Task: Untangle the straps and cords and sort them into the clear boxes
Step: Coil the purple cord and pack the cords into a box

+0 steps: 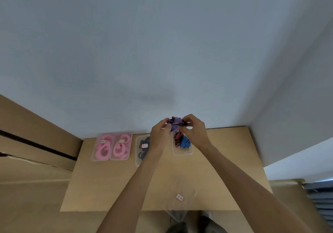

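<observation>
Your left hand [161,131] and right hand [195,128] both pinch a purple striped strap bundle [175,124] with curled fingers. You hold it above the clear box [182,152] containing red and blue straps [182,141] at the table's [108,182] far edge.

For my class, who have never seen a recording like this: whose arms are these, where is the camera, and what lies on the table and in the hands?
There is no machine here. A person wears a wide-angle camera on the head, looking down, so the arms are their own. The left hand and right hand together pinch a purple tangled bundle above the wooden table. At the table's far edge stand clear boxes: two with pink loops, one with black cords, one with red and blue striped straps. A labelled clear lid or box lies at the near edge.
</observation>
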### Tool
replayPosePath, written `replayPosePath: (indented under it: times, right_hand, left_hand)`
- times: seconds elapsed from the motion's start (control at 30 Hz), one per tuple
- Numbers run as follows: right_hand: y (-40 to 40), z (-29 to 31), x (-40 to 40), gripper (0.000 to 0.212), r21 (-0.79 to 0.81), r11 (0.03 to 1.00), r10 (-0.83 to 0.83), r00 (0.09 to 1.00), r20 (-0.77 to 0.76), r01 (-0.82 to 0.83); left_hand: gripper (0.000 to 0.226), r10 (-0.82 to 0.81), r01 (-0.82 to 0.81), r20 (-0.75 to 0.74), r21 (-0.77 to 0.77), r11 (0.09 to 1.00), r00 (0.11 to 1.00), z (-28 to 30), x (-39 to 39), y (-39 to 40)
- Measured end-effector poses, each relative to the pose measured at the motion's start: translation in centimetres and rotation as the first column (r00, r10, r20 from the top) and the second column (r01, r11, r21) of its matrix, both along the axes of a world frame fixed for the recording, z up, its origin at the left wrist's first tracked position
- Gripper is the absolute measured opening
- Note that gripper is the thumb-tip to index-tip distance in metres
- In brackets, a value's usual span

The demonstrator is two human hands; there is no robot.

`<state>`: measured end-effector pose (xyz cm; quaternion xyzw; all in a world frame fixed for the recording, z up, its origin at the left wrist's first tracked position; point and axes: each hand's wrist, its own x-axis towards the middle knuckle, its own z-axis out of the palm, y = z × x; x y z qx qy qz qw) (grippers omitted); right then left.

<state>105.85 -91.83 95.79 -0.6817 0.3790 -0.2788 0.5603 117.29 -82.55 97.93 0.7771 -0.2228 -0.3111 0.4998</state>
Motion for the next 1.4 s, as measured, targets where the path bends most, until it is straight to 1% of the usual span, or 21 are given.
replayPosePath:
  times: [0.1,0.17,0.3,0.4,0.5,0.63,0.7,0.8,0.83,0.87,0.93,1.0,1.07,1.13,1.23,1.33,1.4]
  right_hand:
    - [0.8,-2.1,-0.3,0.014,0.081,0.996,-0.037,0.999,0.005,0.036]
    - [1.4,-3.7,-0.5,0.013,0.107,0.993,-0.039,0.999,-0.016,0.04]
    - [1.8,-6.8,-0.9,0.02,0.108,0.992,-0.05,0.993,-0.106,0.062]
    - [1.9,-9.2,-0.5,0.021,0.039,0.996,-0.07,0.981,-0.18,0.078]
    - [2.1,-11.1,-0.1,0.029,0.023,0.997,-0.059,0.961,-0.27,0.068]
    - [2.4,-13.0,0.3,0.037,0.027,0.999,-0.02,0.93,-0.368,0.032]
    - [2.3,-13.9,0.5,0.044,0.043,0.999,0.001,0.917,-0.398,0.018]
    - [2.0,-15.8,0.4,0.063,0.041,0.998,0.054,0.887,-0.458,-0.04]
    - [1.9,-16.3,0.4,0.068,0.042,0.996,0.084,0.872,-0.482,-0.072]
    - [1.8,-16.8,0.4,0.067,0.051,0.993,0.12,0.858,-0.5,-0.109]
    - [1.8,-17.5,0.3,0.049,0.047,0.984,0.171,0.826,-0.536,-0.173]
    - [1.7,-17.9,0.4,0.039,0.039,0.982,0.175,0.808,-0.563,-0.186]
    - [1.6,-18.3,0.6,0.034,0.081,0.981,0.189,0.799,-0.571,-0.174]
    - [1.5,-18.5,0.9,0.034,0.117,0.975,0.221,0.779,-0.587,-0.189]
    - [1.3,-18.7,1.7,0.037,0.127,0.971,0.239,0.761,-0.603,-0.204]
    - [0.9,-19.1,2.3,0.031,0.092,0.973,0.223,0.763,-0.607,-0.211]
    - [0.8,-19.2,2.4,0.031,0.055,0.977,0.197,0.78,-0.594,-0.205]
  left_hand:
    - [0.019,-0.057,0.053,0.067,0.071,0.996,0.996,-1.1,-0.6,0.3]
    - [0.027,-0.059,0.053,0.07,0.089,0.995,0.996,-2.4,-0.9,0.7]
    - [0.027,-0.056,0.052,0.027,0.129,0.99,0.998,-5.4,-1.1,1.1]
    - [0.034,-0.114,0.114,-0.007,0.15,0.982,0.993,-7.8,-0.9,1.1]
    - [0.031,-0.163,0.161,-0.002,0.18,0.97,0.987,-10.3,-0.3,0.9]
    - [0.037,-0.221,0.208,0.025,0.245,0.947,0.975,-13.0,0.2,1.1]
    - [0.033,-0.23,0.218,0.015,0.265,0.939,0.973,-14.2,0.5,1.0]
    - [0.016,-0.25,0.229,0.021,0.333,0.915,0.968,-16.0,1.1,0.3]
    - [0.015,-0.264,0.234,0.037,0.362,0.903,0.964,-16.7,1.3,0.2]
    - [0.019,-0.27,0.231,0.051,0.384,0.894,0.962,-17.3,1.4,0.2]
    - [0.024,-0.262,0.213,0.067,0.408,0.888,0.963,-18.2,1.4,0.4]
    - [0.025,-0.253,0.199,0.08,0.41,0.89,0.964,-19.0,1.5,0.5]
    - [0.03,-0.225,0.173,0.093,0.386,0.906,0.97,-19.5,1.7,0.6]
    - [0.034,-0.193,0.15,0.089,0.353,0.924,0.977,-19.8,2.1,0.6]
    - [0.032,-0.168,0.128,0.098,0.329,0.936,0.981,-20.3,2.2,0.6]
    - [0.011,-0.138,0.104,0.089,0.314,0.944,0.986,-20.9,1.8,0.7]
    - [0.013,-0.125,0.092,0.092,0.3,0.95,0.988,-21.2,1.6,0.6]
